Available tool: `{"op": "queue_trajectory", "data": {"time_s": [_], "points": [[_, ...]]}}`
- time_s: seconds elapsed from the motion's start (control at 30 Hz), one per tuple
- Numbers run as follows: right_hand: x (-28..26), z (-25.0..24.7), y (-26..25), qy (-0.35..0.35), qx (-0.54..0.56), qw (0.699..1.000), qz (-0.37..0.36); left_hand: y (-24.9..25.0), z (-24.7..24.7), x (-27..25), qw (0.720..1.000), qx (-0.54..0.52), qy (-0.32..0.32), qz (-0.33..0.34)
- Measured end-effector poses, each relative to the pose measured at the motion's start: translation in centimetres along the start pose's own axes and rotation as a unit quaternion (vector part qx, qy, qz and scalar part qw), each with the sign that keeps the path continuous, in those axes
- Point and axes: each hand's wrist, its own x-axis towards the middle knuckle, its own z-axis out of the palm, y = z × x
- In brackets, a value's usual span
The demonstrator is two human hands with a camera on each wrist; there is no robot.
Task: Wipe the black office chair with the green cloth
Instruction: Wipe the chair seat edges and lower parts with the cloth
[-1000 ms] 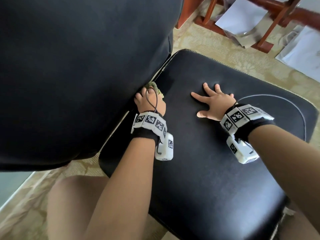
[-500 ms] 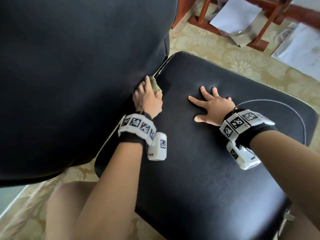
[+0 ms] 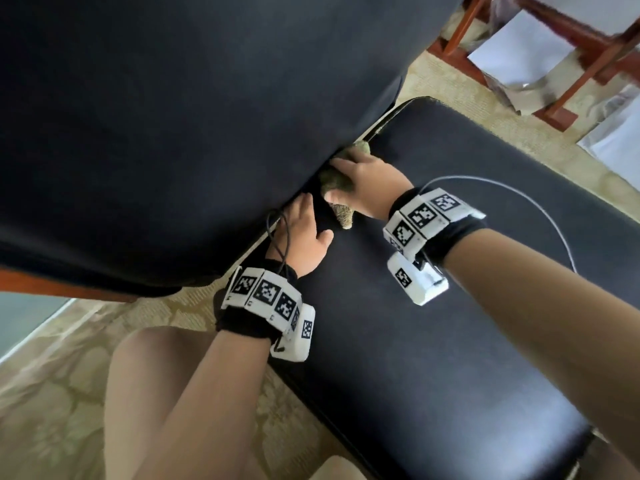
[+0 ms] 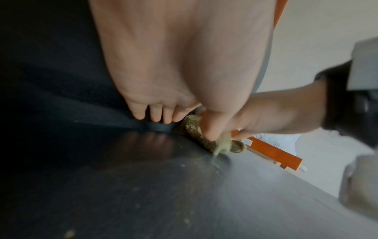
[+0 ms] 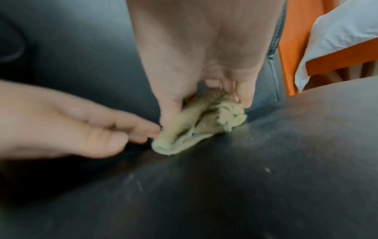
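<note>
In the crease where the backrest (image 3: 173,116) meets the seat (image 3: 450,306) of the black office chair: the green cloth (image 3: 337,183), bunched into a thick wad and wedged against both surfaces. Clasped there by the right hand (image 3: 367,183), thumb on the near side and fingers curled over the far side. Bunched rather than spread, most likely so as to fit down into the narrow gap, where a flat cloth would only skim across the top.

Just beside it on the seat, the left hand (image 3: 306,237), slack and holding nothing, fingers extended toward the crease with their tips at the foot of the backrest. Possibly brushing the near end of the cloth, though too blurred in the right wrist view to say for certain. Placed so, by the look of it, to steady the seat or keep the gap clear for the wiping hand.

On the seat leather nearer the camera in the left wrist view, a few pale specks (image 4: 184,219); hence wiping judged unfinished on the broad seat surface. Across the seat's right part, a thin white cable (image 3: 540,209) running from the right wrist unit, apart from the cloth. Beyond the chair, a patterned carpet (image 3: 52,393), a reddish wooden frame (image 3: 588,74) and white papers (image 3: 516,53).
</note>
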Motion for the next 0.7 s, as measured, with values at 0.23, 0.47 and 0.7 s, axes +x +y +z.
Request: {"op": "queue_trajectory", "data": {"time_s": [0.23, 0.47, 0.7], "points": [[0.1, 1.7, 1.2, -0.048, -0.091, 0.994, 0.030, 1.3, 2.0, -0.3, 0.993, 0.046, -0.070, -0.079], [1.4, 0.0, 3.8, -0.033, -0.119, 0.989, -0.076, 1.9, 2.4, -0.2, 0.978, 0.129, -0.117, -0.112], [3.6, -2.7, 8.3, 0.057, -0.045, 0.995, 0.066, 2.4, 1.6, -0.2, 0.979, 0.118, -0.118, -0.120]]}}
